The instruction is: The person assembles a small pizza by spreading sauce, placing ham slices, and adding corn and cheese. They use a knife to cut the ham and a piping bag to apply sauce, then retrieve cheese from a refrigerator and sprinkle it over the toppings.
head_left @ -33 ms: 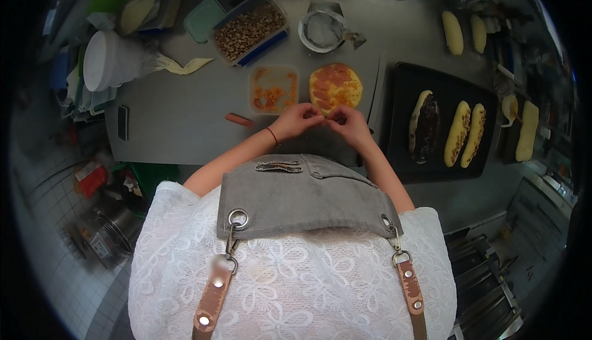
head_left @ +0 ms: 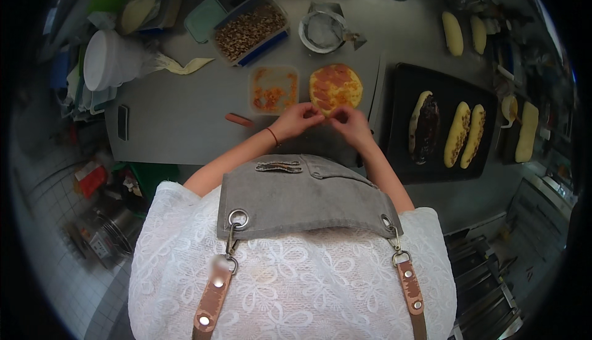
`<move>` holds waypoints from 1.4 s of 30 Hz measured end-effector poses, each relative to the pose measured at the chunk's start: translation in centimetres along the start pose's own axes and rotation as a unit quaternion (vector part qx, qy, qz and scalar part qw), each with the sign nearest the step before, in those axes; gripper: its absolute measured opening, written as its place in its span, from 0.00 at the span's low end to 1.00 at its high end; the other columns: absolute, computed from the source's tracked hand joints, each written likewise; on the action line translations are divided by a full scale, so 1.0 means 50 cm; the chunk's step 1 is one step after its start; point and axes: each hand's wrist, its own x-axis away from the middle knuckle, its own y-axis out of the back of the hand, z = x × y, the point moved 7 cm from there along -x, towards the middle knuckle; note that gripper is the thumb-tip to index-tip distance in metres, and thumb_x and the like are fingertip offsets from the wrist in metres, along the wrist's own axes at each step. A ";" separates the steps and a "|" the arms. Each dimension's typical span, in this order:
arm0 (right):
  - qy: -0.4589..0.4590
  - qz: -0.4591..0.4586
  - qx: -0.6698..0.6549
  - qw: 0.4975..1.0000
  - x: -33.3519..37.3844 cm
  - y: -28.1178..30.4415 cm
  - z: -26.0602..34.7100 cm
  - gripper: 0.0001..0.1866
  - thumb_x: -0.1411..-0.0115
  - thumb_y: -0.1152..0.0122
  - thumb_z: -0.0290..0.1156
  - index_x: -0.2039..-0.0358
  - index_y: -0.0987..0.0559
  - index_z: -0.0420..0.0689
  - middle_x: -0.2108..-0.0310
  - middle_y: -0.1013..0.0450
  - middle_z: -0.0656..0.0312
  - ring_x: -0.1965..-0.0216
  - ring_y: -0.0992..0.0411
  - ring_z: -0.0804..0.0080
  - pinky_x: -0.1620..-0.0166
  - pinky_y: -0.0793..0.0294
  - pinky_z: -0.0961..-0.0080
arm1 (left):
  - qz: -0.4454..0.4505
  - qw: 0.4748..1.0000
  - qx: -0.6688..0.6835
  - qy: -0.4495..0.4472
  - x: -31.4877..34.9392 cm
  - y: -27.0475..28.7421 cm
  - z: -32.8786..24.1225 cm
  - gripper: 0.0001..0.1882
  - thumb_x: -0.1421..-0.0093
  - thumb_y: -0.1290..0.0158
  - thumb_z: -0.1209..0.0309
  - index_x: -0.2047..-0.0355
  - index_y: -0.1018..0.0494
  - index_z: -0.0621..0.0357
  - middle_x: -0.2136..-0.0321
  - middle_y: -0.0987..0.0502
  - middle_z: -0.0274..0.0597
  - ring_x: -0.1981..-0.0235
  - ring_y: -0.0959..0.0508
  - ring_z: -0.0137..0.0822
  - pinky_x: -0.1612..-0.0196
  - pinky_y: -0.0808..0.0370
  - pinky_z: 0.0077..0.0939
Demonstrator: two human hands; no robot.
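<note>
A flat round of yellow dough point(head_left: 354, 96) lies on the steel worktop, spread with orange filling and topped with reddish slices. At its near edge, my left hand point(head_left: 299, 119) pinches the dough between thumb and fingers. My right hand point(head_left: 351, 126) is closed in a pinch on that same edge, close beside the left one. The fingers partly cover the dough's near rim. Left of the dough is a shallow clear tub point(head_left: 253, 96) smeared with remains of orange filling. A reddish-brown handle-like piece point(head_left: 238, 120) lies in front of that tub.
Behind stand a box of chopped nuts point(head_left: 250, 32) and a metal sieve point(head_left: 324, 32). On the right, a dark baking tray point(head_left: 401, 136) carries several long dough pieces. A white bucket point(head_left: 102, 62) and a phone point(head_left: 123, 123) are at the left.
My right hand's fingertips have shifted very slightly at the dough's near edge. Everything else looks the same.
</note>
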 end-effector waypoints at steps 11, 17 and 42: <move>0.005 -0.218 0.058 0.974 -0.120 0.038 -0.058 0.09 0.47 0.33 0.33 0.69 0.21 0.42 0.72 0.22 0.56 0.70 0.23 0.60 0.63 0.26 0.68 | -0.008 0.988 0.153 0.026 0.013 0.010 0.029 0.15 0.32 0.54 0.72 0.48 0.33 0.64 0.56 0.25 0.38 0.55 0.24 0.29 0.51 0.26 0.23; 0.021 -0.256 0.241 0.936 -0.088 0.046 0.000 0.10 0.46 0.34 0.33 0.65 0.21 0.44 0.71 0.23 0.57 0.69 0.23 0.60 0.63 0.26 0.69 | -0.009 0.987 0.153 0.038 0.016 0.008 0.017 0.13 0.33 0.53 0.72 0.50 0.32 0.65 0.58 0.24 0.38 0.57 0.23 0.28 0.52 0.25 0.22; -0.043 -0.194 0.154 0.968 -0.090 0.021 -0.070 0.13 0.45 0.36 0.39 0.70 0.20 0.41 0.73 0.22 0.55 0.70 0.23 0.57 0.67 0.27 0.64 | 0.010 0.989 0.144 0.042 0.004 0.002 0.049 0.17 0.32 0.56 0.74 0.44 0.39 0.66 0.50 0.26 0.50 0.50 0.24 0.36 0.49 0.24 0.27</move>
